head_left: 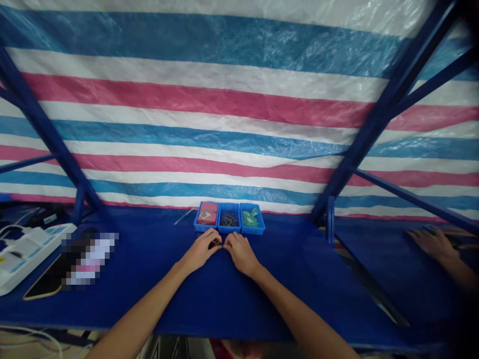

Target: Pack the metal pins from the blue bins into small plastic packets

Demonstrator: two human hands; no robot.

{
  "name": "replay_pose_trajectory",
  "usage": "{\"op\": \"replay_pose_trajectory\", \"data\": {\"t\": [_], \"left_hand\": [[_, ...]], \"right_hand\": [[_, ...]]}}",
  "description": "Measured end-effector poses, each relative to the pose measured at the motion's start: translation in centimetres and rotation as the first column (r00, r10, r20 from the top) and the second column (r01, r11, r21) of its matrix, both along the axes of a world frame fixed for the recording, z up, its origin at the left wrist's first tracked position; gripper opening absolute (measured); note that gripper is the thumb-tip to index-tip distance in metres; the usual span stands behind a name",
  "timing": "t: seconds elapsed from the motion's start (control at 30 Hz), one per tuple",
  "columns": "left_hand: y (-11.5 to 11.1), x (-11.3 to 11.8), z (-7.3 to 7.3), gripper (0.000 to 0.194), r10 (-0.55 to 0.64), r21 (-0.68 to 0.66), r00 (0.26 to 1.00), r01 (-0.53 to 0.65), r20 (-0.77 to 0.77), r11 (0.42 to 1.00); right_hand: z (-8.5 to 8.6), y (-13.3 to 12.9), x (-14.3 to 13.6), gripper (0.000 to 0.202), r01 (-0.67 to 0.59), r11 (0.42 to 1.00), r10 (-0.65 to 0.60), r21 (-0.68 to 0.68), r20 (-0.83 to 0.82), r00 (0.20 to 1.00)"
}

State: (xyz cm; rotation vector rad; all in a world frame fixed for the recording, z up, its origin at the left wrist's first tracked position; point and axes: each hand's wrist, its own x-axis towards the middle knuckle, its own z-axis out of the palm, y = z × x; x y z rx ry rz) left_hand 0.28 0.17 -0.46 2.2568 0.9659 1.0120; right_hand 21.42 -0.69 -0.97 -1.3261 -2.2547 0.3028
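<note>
The left hand [204, 248] is bending its thumb and fingers into a ring, and it is pinching a small piece [214, 244] near their tips. This piece is looking tiny and mostly dark, with a slight yellow-green tint; the fingers are hiding much of it, so its exact shape I cannot tell. It is lying in the narrow space just left of where the two hands are meeting. The right hand [241, 253] is curling its fingers close beside it, with tips almost touching the left ones; whether it is also gripping the piece, I cannot tell.

Just beyond the grip, three blue bins are standing side by side. The left bin [204, 228] is holding red pieces [208, 213], the middle bin [229, 230] is holding dark, thin pieces [228, 219], and the right bin [252, 231] is holding green ones. Beyond the grip to the left, a pen [183, 217] is lying on the blue table [224, 309].
</note>
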Motion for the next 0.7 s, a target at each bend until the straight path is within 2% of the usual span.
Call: {"op": "replay_pose_trajectory", "data": {"t": [0.2,0.37,0.53,0.7], "left_hand": [[0.0,-0.2,0.0,0.01,0.076,0.123,0.991,-0.061,-0.115,0.991],[0.1,-0.2,0.0,0.009,0.162,0.209,0.959,-0.113,-0.231,0.971],[-0.2,0.0,0.4,0.009,0.23,0.236,0.931,-0.165,-0.284,0.958],[-0.7,0.1,1.2,0.012,0.257,0.226,0.92,-0.193,-0.297,0.955]], "right_hand": [[-0.2,0.0,-0.1,0.011,0.028,0.999,-0.028,0.016,0.018,0.999],[-0.5,0.3,0.1,0.013,0.03,0.999,-0.031,-0.017,-0.087,0.996],[-0.7,0.5,0.4,0.025,0.02,0.999,-0.026,-0.036,-0.197,0.98],[-0.4,0.7,0.9,0.032,0.005,0.99,-0.06,-0.137,-0.403,0.913]]}}
